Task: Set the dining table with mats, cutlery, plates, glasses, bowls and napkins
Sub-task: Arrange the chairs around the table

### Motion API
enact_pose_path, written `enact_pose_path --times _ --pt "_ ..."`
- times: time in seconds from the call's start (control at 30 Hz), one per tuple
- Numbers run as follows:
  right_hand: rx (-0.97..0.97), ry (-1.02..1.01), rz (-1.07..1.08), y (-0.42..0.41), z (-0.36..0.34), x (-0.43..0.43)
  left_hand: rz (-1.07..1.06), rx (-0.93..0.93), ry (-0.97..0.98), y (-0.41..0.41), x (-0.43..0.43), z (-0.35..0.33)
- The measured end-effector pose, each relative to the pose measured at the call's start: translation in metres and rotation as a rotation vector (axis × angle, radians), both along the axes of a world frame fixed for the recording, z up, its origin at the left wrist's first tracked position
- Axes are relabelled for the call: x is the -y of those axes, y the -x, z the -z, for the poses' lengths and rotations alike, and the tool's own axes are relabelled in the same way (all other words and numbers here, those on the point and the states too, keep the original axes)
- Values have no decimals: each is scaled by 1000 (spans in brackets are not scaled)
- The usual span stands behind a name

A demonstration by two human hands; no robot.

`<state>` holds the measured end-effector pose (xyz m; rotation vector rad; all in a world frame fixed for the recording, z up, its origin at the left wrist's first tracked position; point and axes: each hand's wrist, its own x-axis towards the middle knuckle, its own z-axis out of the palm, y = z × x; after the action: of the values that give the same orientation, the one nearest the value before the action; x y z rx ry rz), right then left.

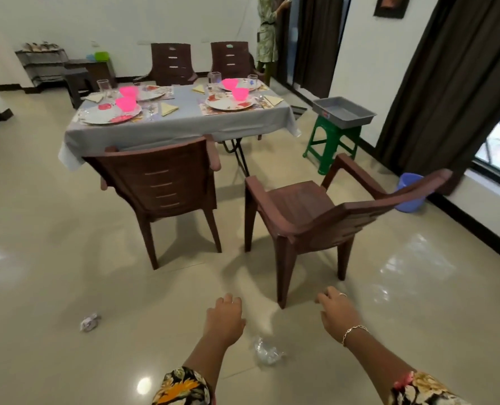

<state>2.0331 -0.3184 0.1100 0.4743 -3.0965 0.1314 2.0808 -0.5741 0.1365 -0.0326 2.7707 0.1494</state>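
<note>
The dining table (181,124) stands across the room under a grey cloth. On it lie patterned mats, floral plates (110,115) (229,103), pink bowls (125,104) (240,93), glasses (103,86) (214,78), cutlery and folded yellow napkins (167,108) (273,99). My left hand (225,315) and my right hand (335,309) hang low over the floor, far from the table. Both hold nothing, fingers loosely curled.
Brown plastic chairs surround the table; one (316,209) is turned sideways just ahead of my hands, another (164,182) is tucked in. A grey tray (343,111) sits on a green stool (330,144). Crumpled wrappers (89,322) (266,351) lie on the floor. A person (267,30) stands at the back.
</note>
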Motion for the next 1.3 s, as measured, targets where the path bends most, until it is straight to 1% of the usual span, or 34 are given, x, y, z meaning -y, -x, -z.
enact_pose_path --times 0.03,0.1,0.17,0.23,0.33,0.4,0.47,0.53,0.6,0.63,0.7,0.73,0.8,0.9,0.93,0.97,1.03,1.13,1.23,1.3 --pt "22 26 8 3 3 -15 18 -9 9 6 -16 -1" --pt "38 -10 35 8 -1 -49 42 -26 20 20 -49 -2" --pt "101 11 44 18 -5 -88 53 -51 13 32 -85 -2" --pt "48 53 43 30 1 -134 59 -75 -11 43 -128 -2" --pt "62 41 57 52 -14 -197 66 -64 -43 59 -198 -3" --pt "113 84 74 65 -24 -231 115 -83 -22 73 -239 -1" --pt "77 87 86 76 -23 -270 151 -117 15 91 -278 -8" --pt "67 114 83 92 -26 -298 199 -244 20 109 -308 -21" --pt "76 50 56 112 -36 -317 272 -318 107 122 -330 -35" --pt "71 53 68 124 -40 -325 306 -396 131 131 -339 -40" --pt "-11 104 63 150 -55 -334 343 -526 135 152 -352 -57" --pt "-17 110 51 163 -62 -337 355 -582 135 162 -356 -69" --pt "-111 62 -22 188 -78 -340 321 -649 138 185 -361 -86" --pt "-236 35 -103 217 -110 -337 195 -634 187 214 -359 -101" --pt "-241 30 -111 227 -118 -336 176 -591 207 224 -358 -100" --pt "-225 18 -117 236 -123 -335 165 -529 224 232 -355 -98" --pt "-225 8 -150 254 -127 -334 162 -466 244 244 -350 -94" --pt "-176 -88 -181 277 -128 -332 157 -404 200 255 -341 -93" --pt "-121 -188 -212 295 -122 -327 96 -350 157 264 -332 -92" --pt "-127 -208 -245 306 -116 -324 66 -341 148 268 -330 -89"
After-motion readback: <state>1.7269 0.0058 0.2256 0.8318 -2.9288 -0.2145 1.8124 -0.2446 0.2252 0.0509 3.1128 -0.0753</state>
